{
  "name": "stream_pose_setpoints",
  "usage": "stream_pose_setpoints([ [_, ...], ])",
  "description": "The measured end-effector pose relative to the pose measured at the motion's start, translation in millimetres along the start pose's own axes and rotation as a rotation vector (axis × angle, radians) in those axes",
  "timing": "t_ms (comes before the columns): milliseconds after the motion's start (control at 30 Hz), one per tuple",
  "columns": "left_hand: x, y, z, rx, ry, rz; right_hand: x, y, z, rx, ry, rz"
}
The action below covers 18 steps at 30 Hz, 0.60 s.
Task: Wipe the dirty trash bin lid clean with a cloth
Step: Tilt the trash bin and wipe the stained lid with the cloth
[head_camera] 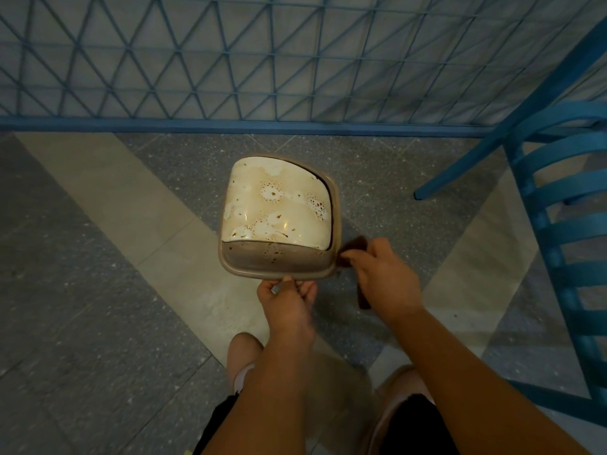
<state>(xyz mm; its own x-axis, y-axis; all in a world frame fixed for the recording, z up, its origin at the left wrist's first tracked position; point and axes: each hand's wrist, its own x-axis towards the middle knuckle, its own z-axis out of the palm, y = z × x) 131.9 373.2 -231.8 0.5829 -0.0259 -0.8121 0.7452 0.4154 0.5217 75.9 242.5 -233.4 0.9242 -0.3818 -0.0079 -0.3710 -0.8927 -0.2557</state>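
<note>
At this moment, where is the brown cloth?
In the head view, the brown cloth is in the right hand, right of centre, beside the right near corner of the trash bin lid, with an end hanging below the hand.

bare forearms [466,382], black shorts [414,428]

Cream bin lid [277,205] brown-spattered, tilted atop bin; dark brown cloth [353,249] bunched beside right corner.
</note>
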Motion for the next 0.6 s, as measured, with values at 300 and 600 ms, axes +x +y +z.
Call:
stream_pose_setpoints([
  [300, 0, 3, 0, 0.008, 0.030, 0.044, -38, -10, 10, 0.274, 0.101, 0.282],
  [600, 1, 4, -1, 0.012, 0.032, 0.054, -6, -21, 9, 0.204, 0.029, 0.140],
])
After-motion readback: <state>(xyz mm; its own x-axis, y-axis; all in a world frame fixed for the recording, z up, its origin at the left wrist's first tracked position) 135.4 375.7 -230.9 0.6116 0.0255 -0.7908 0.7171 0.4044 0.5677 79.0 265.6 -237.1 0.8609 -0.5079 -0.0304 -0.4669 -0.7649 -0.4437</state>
